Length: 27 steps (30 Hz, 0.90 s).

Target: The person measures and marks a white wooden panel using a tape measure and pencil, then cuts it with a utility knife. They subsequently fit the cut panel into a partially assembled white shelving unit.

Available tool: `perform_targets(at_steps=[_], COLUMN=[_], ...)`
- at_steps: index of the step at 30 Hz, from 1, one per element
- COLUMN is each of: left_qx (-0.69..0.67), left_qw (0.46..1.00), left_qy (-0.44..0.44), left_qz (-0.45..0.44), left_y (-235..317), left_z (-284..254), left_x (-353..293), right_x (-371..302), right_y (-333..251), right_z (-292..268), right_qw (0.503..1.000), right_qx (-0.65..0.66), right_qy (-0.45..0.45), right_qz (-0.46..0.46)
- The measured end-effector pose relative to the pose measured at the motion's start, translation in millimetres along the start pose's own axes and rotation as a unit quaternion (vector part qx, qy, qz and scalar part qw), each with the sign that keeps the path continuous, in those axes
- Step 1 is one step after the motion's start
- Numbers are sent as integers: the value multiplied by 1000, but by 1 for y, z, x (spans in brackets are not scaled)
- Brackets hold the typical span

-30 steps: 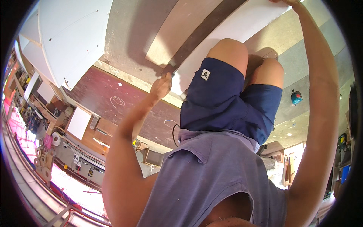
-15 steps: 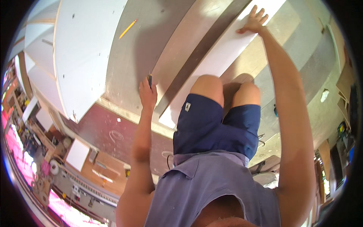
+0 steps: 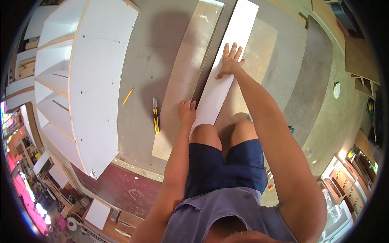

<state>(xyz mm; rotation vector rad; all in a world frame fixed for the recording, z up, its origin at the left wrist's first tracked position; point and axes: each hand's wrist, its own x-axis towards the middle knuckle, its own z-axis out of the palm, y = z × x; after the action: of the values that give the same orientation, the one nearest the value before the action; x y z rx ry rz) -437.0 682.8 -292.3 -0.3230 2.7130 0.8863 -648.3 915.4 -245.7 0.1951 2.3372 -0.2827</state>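
Note:
A long white board (image 3: pixel 221 87) lies lengthwise in front of my knees, over other sheets. My right hand (image 3: pixel 231 66) presses flat on it with fingers spread. Beside the board's left edge, my left hand (image 3: pixel 187 112) is closed with curled fingers over a brown plank (image 3: pixel 174 91); whatever it grips, if anything, is hidden. A yellow and black utility knife (image 3: pixel 156 119) rests left of that hand, blade out and pointing away from me. Further left lies a yellow pencil (image 3: pixel 128 96).
A white cabinet carcass (image 3: pixel 99 81) with open compartments stands on the left. Several sheets, including a dark grey one (image 3: pixel 310 77), lie to the right. Wooden panels (image 3: pixel 360 60) lean at far right. A dark red panel (image 3: pixel 125 188) lies at lower left.
The utility knife has left my left hand and now lies on the grey surface. That hand has moved right to the white board's edge. My right hand stays spread on the board.

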Motion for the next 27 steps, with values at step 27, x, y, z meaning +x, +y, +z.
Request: perform_targets(at_steps=[27], left_qx=[-200], left_qw=[972], left_qy=[111], left_qz=[-55], left_y=[-10], left_z=[-275], left_x=[-139], right_x=[-288], right_y=[153], right_z=[149], right_qw=[959], right_qx=[181], right_qy=[175], right_qz=[-131])
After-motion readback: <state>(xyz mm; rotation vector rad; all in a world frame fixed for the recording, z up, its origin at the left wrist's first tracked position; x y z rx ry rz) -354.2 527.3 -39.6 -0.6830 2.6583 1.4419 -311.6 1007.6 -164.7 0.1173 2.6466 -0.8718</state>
